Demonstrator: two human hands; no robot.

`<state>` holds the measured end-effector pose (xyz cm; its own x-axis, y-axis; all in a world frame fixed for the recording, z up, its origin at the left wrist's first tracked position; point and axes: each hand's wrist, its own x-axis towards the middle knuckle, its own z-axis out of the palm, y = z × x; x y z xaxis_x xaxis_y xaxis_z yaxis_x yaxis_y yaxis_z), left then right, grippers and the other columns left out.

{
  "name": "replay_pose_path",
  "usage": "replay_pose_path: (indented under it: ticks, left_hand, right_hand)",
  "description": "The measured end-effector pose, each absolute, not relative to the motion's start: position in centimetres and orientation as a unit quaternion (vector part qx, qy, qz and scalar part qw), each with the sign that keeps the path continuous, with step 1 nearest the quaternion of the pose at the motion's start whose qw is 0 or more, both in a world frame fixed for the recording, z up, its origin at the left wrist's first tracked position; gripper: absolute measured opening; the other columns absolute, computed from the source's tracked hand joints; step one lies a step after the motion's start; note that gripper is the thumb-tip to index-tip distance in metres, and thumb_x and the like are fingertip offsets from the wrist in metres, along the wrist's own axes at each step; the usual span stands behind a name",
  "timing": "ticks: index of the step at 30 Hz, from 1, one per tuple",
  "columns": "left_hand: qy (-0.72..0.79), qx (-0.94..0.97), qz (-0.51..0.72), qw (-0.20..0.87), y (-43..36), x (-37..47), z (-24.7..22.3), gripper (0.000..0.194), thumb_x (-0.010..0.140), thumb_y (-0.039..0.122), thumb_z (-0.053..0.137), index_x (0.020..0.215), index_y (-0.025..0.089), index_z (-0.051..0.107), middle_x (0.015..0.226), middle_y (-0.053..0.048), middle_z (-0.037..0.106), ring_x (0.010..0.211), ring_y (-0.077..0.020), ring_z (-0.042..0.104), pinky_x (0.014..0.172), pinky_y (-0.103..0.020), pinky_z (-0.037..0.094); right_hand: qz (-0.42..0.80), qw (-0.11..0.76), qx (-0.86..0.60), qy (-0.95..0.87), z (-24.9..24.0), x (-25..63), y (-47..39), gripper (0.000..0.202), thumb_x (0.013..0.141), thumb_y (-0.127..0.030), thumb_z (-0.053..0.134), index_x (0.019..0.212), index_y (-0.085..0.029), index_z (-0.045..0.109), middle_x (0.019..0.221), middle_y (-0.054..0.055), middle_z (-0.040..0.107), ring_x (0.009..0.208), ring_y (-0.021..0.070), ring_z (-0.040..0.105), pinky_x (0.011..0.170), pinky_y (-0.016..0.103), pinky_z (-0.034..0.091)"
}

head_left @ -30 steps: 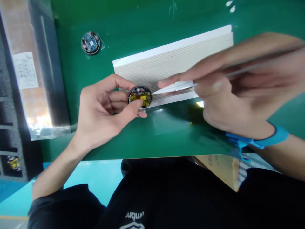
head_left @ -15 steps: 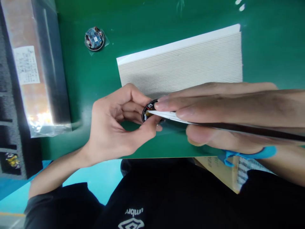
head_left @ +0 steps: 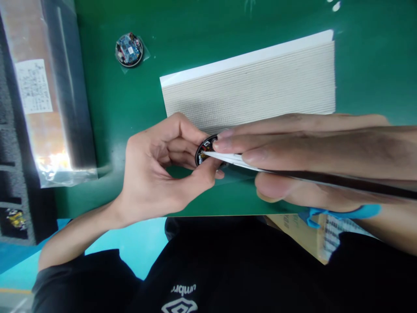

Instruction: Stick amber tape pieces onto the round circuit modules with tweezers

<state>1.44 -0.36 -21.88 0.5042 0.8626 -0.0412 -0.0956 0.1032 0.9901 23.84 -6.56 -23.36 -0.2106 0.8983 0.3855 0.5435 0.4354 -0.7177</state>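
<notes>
My left hand [head_left: 163,169] pinches a small round black-rimmed electronic part [head_left: 199,153] between thumb and fingers. From the right, my right hand [head_left: 293,156] grips a pair of tweezers [head_left: 236,160], dark along the shaft and white toward the pointed tip. The tip reaches inside the rim of the round part, and fingertips of my right hand rest at its edge. What the tip touches is too small to tell. Just beyond both hands lies a ridged, off-white stack of sheets [head_left: 254,87].
A second round part with a blue circuit board [head_left: 129,50] lies at the upper left on the green table [head_left: 107,95]. A plastic-wrapped package [head_left: 55,95] and a grey foam tray [head_left: 29,217] with compartments stand at the left.
Both hands stay nearly in place, with the round part and tweezers shifted very slightly right. The view of the table has moved a little.
</notes>
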Motion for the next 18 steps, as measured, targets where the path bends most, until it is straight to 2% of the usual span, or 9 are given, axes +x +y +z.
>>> replay_pose_path:
  ticks: [7, 14, 16, 18]
  left_hand:
    - [0.338, 0.550, 0.357, 0.675, -0.1, 1.6, -21.8, 0.026, 0.081, -0.003, 0.087, 0.087, 0.017, 0.071, 0.076, 0.001, 0.085, 0.068, -0.0154, 0.085, 0.061, -0.013, 0.067]
    - [0.337, 0.535, 0.342, 0.696, 0.0, 1.4, -21.7, 0.028, 0.081, -0.003, 0.091, 0.087, 0.015, 0.070, 0.076, 0.002, 0.084, 0.070, -0.0138, 0.086, 0.064, -0.010, 0.066]
    - [0.336, 0.539, 0.344, 0.692, 0.0, 1.3, -21.8, 0.030, 0.080, 0.000, 0.096, 0.087, 0.014, 0.070, 0.075, 0.001, 0.084, 0.069, -0.0138, 0.085, 0.064, -0.010, 0.065]
    - [0.335, 0.552, 0.340, 0.684, 0.0, 1.2, -22.0, 0.031, 0.080, 0.004, 0.099, 0.087, 0.014, 0.070, 0.076, 0.000, 0.084, 0.067, -0.0129, 0.084, 0.062, -0.010, 0.064]
  right_hand:
    - [0.233, 0.390, -0.475, -0.754, -23.1, 24.0, -6.5, 0.050, 0.118, -0.069, 0.047, 0.138, -0.038, 0.080, 0.135, -0.010, 0.082, 0.125, 0.0080, 0.080, 0.122, 0.010, 0.057]
    - [0.241, 0.359, -0.491, -0.756, -22.7, 24.3, -6.5, 0.044, 0.119, -0.068, 0.044, 0.141, -0.048, 0.076, 0.136, -0.014, 0.081, 0.128, 0.0063, 0.079, 0.123, 0.011, 0.056]
    - [0.264, 0.324, -0.531, -0.738, -22.4, 24.4, -6.3, 0.053, 0.113, -0.080, 0.043, 0.130, -0.047, 0.082, 0.128, -0.013, 0.083, 0.123, 0.0067, 0.080, 0.119, 0.015, 0.059]
    - [0.299, 0.249, -0.608, -0.692, -22.2, 24.3, -6.1, 0.074, 0.108, -0.089, 0.030, 0.117, -0.041, 0.085, 0.125, -0.012, 0.083, 0.120, 0.0052, 0.080, 0.114, 0.021, 0.061]
